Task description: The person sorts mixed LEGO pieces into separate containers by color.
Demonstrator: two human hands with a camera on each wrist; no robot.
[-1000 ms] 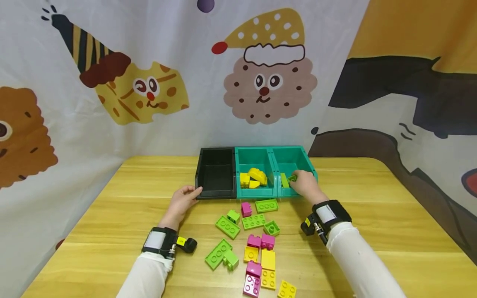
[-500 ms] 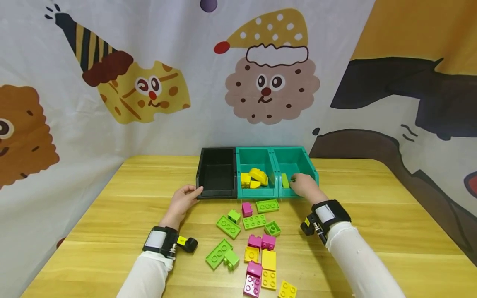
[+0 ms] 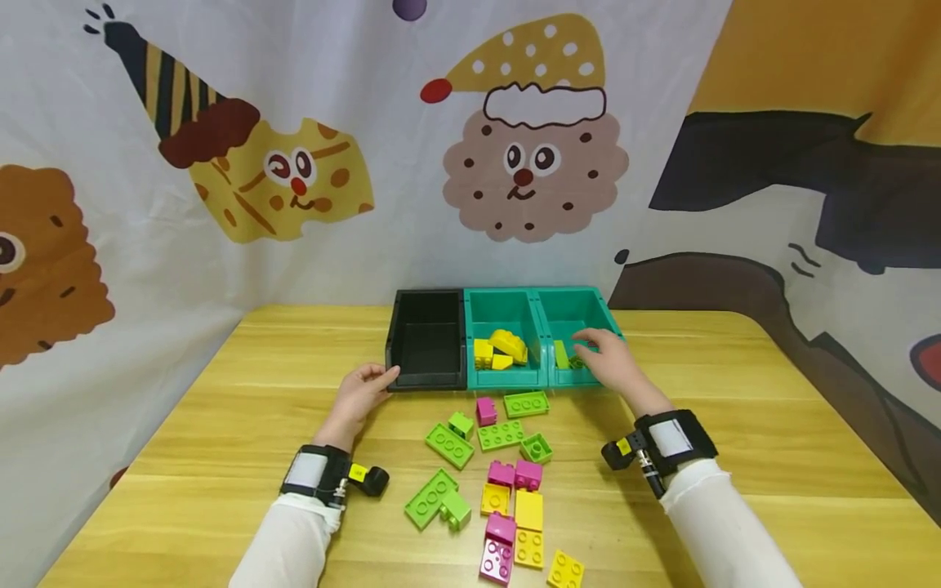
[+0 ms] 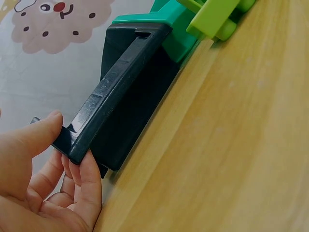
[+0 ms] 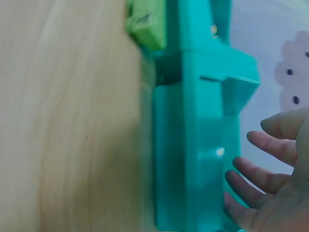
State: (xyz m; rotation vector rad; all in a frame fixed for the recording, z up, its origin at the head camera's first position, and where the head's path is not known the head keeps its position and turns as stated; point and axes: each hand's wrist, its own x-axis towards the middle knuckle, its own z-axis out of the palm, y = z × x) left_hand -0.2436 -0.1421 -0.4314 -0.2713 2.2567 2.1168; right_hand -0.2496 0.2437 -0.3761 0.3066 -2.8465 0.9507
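My left hand (image 3: 362, 398) grips the front left corner of a black bin (image 3: 426, 380). In the left wrist view the thumb lies over the bin's rim and the fingers curl beneath it. Over the right teal bin (image 3: 577, 304) is my right hand (image 3: 612, 359), fingers spread and holding nothing. Below its fingertips, green building bricks (image 3: 561, 354) lie inside that bin. The middle teal bin (image 3: 502, 303) holds several yellow bricks (image 3: 509, 346). No bricks show in the black bin.
Several green bricks (image 3: 449, 446), pink bricks (image 3: 501, 527) and yellow bricks (image 3: 528, 510) lie scattered on the wooden table (image 3: 279, 367) before the bins. A patterned cloth (image 3: 397, 245) hangs behind the table.
My right hand has let go of a green brick in the right teal bin, opened its fingers and lifted slightly back. The left hand stays on the black bin.
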